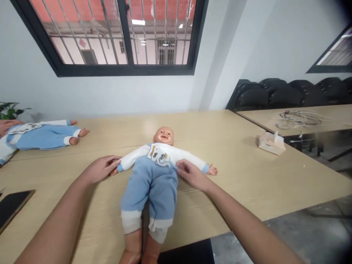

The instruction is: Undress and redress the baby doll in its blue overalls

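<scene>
A baby doll (163, 136) lies on its back on the table (247, 176), its head away from me and its arms spread. It wears a white top (137, 155) with a cartoon face and blue cuffs, and light blue pants (154, 179) with white leg ends. At the doll's arm on the left, my left hand (102, 168) is closed on the blue cuff (120, 167), beside the doll's small hand. My right hand (192, 175) pinches cloth at the doll's side, near the waist of the pants. Both leg ends hang toward me at the lower frame edge.
Another doll (46, 136) in similar clothes lies at the far left, with a person's hand (9, 125) by it. A tissue box (271, 143) stands on the right. Cables (299, 119) lie on a further table. A dark flat object (13, 207) is at left.
</scene>
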A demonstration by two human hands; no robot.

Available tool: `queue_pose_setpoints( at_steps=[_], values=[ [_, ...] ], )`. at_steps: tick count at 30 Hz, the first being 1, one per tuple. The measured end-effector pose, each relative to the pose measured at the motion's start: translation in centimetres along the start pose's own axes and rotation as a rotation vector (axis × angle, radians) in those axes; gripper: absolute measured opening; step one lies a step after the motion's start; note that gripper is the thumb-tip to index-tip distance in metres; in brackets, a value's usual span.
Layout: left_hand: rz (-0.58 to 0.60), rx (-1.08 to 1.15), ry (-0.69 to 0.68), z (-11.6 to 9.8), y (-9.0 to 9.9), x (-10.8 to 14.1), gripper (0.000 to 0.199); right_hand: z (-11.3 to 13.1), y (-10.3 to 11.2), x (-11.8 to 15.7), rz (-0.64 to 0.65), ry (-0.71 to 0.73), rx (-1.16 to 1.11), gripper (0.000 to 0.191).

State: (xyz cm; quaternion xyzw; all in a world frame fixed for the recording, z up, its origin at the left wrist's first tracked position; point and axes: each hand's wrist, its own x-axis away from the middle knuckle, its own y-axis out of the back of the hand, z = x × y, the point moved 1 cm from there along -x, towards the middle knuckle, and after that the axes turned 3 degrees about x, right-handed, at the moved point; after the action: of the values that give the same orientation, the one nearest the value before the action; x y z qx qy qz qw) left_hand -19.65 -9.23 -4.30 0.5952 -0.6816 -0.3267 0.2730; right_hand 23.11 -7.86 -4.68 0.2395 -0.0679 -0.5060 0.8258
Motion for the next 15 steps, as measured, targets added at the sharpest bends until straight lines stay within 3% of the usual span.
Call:
queue_pose_setpoints(
  at_steps=[4, 8, 10, 12, 15],
  values=[
    [-0.221, -0.260, -0.045, -3.1, 0.6, -0.4, 0.043, -0.1, 0.0, 0.1, -0.001, 0.068, 0.081, 0.018],
    [-0.298, -0.296, -0.297, -10.4, -1.0, -2.0, 0.038, -0.1, 0.1, 0.4, -0.039, 0.056, 0.019, 0.015],
    [-0.231, -0.256, -0.454, -14.5, -2.6, -3.2, 0.036, -0.1, 0.1, 0.4, -0.071, 0.021, -0.031, 0.019],
    [-0.084, -0.220, -0.571, -17.9, -4.4, -4.5, 0.037, -0.1, 0.1, 0.4, -0.087, 0.007, -0.090, 0.024],
    [0.111, -0.250, -0.626, -20.6, -6.6, -6.2, 0.036, -0.2, 0.1, 0.1, -0.080, 0.013, -0.194, 0.031]
  ],
)
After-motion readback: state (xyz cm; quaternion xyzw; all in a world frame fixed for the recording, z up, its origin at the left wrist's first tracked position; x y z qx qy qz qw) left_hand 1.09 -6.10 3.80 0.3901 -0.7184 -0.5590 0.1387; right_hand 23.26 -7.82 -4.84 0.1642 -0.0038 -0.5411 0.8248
